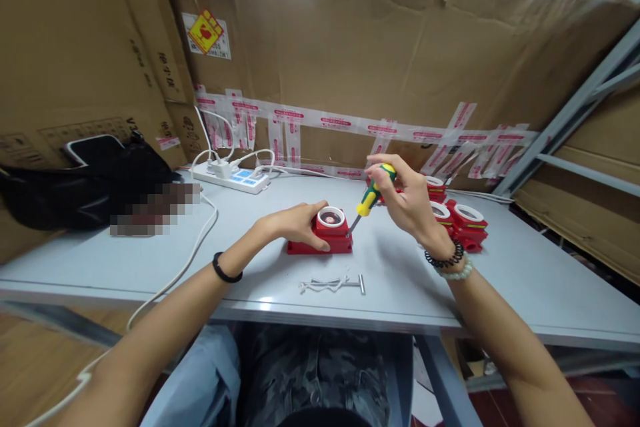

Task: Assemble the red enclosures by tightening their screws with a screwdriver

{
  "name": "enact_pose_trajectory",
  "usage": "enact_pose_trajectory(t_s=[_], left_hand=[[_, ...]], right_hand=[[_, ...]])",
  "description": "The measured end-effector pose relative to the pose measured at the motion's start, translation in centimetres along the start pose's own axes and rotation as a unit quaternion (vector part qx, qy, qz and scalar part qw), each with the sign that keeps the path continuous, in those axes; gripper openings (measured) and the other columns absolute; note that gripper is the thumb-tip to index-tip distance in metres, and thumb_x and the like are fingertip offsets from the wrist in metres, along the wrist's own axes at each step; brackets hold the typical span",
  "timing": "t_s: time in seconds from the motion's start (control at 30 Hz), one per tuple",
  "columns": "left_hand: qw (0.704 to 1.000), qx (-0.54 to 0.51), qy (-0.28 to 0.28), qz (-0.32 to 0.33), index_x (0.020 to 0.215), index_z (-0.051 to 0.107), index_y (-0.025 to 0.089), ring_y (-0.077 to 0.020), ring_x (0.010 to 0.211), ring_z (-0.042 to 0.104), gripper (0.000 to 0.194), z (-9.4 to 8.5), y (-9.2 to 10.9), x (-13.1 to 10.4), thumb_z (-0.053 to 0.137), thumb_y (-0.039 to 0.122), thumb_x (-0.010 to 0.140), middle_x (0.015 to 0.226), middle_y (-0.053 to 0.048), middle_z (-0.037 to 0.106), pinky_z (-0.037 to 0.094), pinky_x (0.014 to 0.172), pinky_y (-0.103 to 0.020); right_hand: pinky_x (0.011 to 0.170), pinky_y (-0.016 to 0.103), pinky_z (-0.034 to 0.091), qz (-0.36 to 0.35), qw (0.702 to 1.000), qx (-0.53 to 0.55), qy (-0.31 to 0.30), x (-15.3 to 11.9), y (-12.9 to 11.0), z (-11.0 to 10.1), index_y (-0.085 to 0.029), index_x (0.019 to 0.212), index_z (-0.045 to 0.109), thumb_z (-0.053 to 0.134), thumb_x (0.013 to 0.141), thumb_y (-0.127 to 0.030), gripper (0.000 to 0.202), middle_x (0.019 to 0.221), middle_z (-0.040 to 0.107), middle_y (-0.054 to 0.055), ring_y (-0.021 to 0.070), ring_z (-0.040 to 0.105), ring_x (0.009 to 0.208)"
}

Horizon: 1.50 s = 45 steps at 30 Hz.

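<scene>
The red unit (337, 240) sits on the table (410, 287), left hand (299, 224) clasping it, right hand (409, 201) gripping a screwdriver (370, 200)! Looks light, rigid, maybe slick: best held by its sides, off the round window (331, 217).

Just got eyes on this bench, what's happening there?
A person's left hand steadies a red housing with a white ring on top. The right hand holds a green and yellow screwdriver, its tip at the housing's right side. A small metal T-shaped tool lies in front, and more red housings sit to the right.
</scene>
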State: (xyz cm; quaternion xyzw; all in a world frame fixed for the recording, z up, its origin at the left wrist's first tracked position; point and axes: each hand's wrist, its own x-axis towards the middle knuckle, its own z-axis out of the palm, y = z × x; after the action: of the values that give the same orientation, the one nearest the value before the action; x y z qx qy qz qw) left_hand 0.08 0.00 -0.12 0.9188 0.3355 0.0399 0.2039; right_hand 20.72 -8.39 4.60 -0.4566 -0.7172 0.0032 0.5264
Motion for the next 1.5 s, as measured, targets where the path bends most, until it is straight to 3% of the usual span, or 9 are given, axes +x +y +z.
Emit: enact_pose_trajectory(t_s=[0.2,0.4,0.6,0.77,0.87,1.1,1.27,1.37,1.5], left_hand=[[1.0,-0.014,-0.002,0.016,0.112,0.046,0.022,-0.0231,0.084,0.06,0.066,-0.1,-0.1,0.0,0.07,0.057,0.061,0.097,-0.005,0.065,0.043,0.068,-0.028],[1.0,-0.004,-0.002,0.007,0.112,0.046,0.022,-0.0234,0.081,0.059,0.067,-0.1,0.0,-0.1,0.069,0.058,0.06,0.094,-0.005,0.064,0.043,0.066,-0.028],[1.0,-0.012,-0.004,0.004,0.115,0.046,0.022,-0.0237,0.083,0.06,0.071,-0.1,0.1,-0.1,0.069,0.059,0.059,0.097,-0.005,0.065,0.042,0.068,-0.028],[1.0,-0.01,0.001,0.012,0.111,0.047,0.022,-0.0234,0.082,0.059,0.067,-0.1,0.1,-0.1,0.069,0.059,0.059,0.095,-0.005,0.064,0.041,0.067,-0.028],[1.0,-0.014,0.0,0.023,0.106,0.048,0.023,-0.0229,0.082,0.059,0.062,-0.1,0.0,-0.1,0.068,0.06,0.061,0.093,-0.004,0.064,0.041,0.066,-0.028],[0.999,-0.033,0.004,0.015,0.111,0.048,0.023,-0.0235,0.083,0.06,0.069,0.1,-0.2,0.0,0.07,0.061,0.058,0.097,-0.004,0.066,0.042,0.068,-0.029],[0.999,-0.045,0.008,0.026,0.108,0.049,0.022,-0.0227,0.084,0.06,0.066,0.1,0.0,-0.2,0.071,0.059,0.059,0.097,-0.004,0.066,0.042,0.07,-0.028],[0.998,-0.055,0.008,0.024,0.107,0.05,0.021,-0.0217,0.082,0.06,0.065,0.0,0.1,-0.2,0.071,0.059,0.058,0.095,-0.004,0.066,0.042,0.069,-0.028],[0.998,-0.058,0.008,0.018,0.107,0.049,0.021,-0.0214,0.079,0.059,0.066,0.1,0.1,-0.3,0.071,0.06,0.058,0.094,-0.003,0.065,0.041,0.067,-0.028]], right_hand=[[0.067,0.03,0.057,0.046,0.968,0.202,-0.145,0.6,0.0,-1.1,-0.023,0.121,0.056,0.052,0.089,-0.042,0.038,0.093,0.068,0.004,0.017,0.068,0.083],[0.044,0.021,0.046,0.04,0.992,0.121,0.006,0.3,-0.9,0.2,-0.018,0.077,0.057,0.072,0.073,-0.043,0.029,0.062,0.057,-0.003,0.0099,0.057,0.051],[0.046,0.02,0.037,0.021,0.994,0.023,0.106,-0.3,-0.7,1.0,-0.02,0.065,0.043,0.063,0.081,-0.043,0.035,0.055,0.043,-0.006,0.0069,0.043,0.049],[0.063,0.028,0.054,0.054,0.971,0.212,-0.099,-0.1,-1.3,-0.1,-0.02,0.109,0.055,0.039,0.093,-0.048,0.036,0.086,0.067,0.004,0.0149,0.065,0.077],[0.064,0.032,0.057,0.074,0.938,0.277,-0.194,0.2,-1.4,-0.7,-0.019,0.11,0.056,0.043,0.092,-0.049,0.037,0.088,0.068,0.005,0.0173,0.068,0.078],[0.048,0.023,0.052,0.072,0.988,0.134,0.034,-0.3,-1.0,1.1,-0.017,0.075,0.056,0.054,0.086,-0.051,0.036,0.056,0.061,-0.001,0.0121,0.062,0.049],[0.043,0.02,0.044,0.041,0.993,0.056,0.096,-0.4,-0.9,2.0,-0.019,0.063,0.048,0.047,0.09,-0.048,0.04,0.049,0.054,-0.002,0.0105,0.057,0.044],[0.045,0.021,0.046,0.059,0.993,0.085,0.061,-0.2,-0.4,1.2,-0.019,0.068,0.049,0.048,0.09,-0.045,0.034,0.052,0.056,-0.003,0.0109,0.058,0.047],[0.055,0.025,0.053,0.069,0.986,0.111,-0.099,0.0,-0.5,-1.1,-0.019,0.096,0.052,0.059,0.084,-0.035,0.021,0.075,0.067,0.0,0.0153,0.067,0.068]])
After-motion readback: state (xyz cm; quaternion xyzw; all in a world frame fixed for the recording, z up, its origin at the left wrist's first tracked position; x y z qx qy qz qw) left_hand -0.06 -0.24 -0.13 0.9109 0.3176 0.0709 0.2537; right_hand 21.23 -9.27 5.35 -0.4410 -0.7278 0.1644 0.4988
